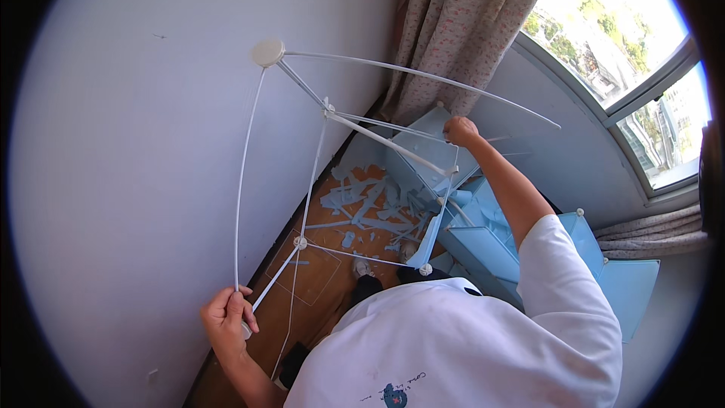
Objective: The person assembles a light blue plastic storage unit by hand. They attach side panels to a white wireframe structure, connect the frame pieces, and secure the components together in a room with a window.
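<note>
Both my hands are on a white wire frame point(307, 181), a box-like skeleton of thin rods joined by round white connectors. My left hand point(226, 316) is closed around the lower end of an upright rod, beside the wall. Farther off to the right, my right hand point(460, 131) pinches part of the frame, with thin rods beside its fingers. A large round connector point(268, 53) tops the left side, and a long curved rod point(423, 71) runs from it to a free end at the right. A narrow torn strip of blue panel point(432, 238) clings to the near right side.
Broken pale-blue plastic pieces point(377, 200) litter the wooden floor point(302, 279) by my feet. Light-blue panel cubes point(491, 219) stand tilted on the right. A plain wall point(136, 166) rises at the left; a patterned curtain point(461, 23) and a window point(604, 53) are at the back right.
</note>
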A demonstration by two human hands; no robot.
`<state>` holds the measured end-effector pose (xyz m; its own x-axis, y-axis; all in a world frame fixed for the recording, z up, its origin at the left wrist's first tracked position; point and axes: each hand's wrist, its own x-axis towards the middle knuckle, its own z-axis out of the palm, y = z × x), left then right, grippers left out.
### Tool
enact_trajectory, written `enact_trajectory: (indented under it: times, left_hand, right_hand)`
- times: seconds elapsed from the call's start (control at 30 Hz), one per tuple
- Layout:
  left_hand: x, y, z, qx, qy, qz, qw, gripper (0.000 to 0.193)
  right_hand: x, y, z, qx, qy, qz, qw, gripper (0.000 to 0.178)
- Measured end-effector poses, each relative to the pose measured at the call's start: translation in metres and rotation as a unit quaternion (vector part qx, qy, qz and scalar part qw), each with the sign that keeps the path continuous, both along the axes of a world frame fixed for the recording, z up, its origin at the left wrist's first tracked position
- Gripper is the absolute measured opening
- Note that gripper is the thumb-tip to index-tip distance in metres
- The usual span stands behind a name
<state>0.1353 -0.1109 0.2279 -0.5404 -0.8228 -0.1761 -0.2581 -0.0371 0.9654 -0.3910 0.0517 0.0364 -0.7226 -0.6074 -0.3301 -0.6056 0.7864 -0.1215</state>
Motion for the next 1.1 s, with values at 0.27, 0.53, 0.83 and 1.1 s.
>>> enact_trajectory:
  times: [0.27, 0.53, 0.83, 1.1]
  left_hand:
    - [0.0, 0.018, 0.023, 0.02, 0.02, -0.028, 0.999, 0.027]
    - [0.008, -0.001, 0.013, -0.003, 0.003, -0.008, 1.0, 0.025]
    - [0.039, -0.053, -0.104, -0.116, -0.187, 0.045, 0.975, 0.018]
    - [0.048, -0.074, -0.22, -0.146, -0.326, 0.091, 0.929, 0.017]
  right_hand:
    - [0.01, 0.003, 0.003, -0.284, -0.068, -0.082, 0.953, 0.016]
    - [0.008, 0.006, 0.015, -0.414, -0.286, -0.192, 0.843, 0.019]
    - [0.029, -0.015, 0.024, -0.316, -0.03, -0.008, 0.948, 0.026]
    - [0.07, -0.044, 0.064, -0.218, 0.087, 0.024, 0.972, 0.035]
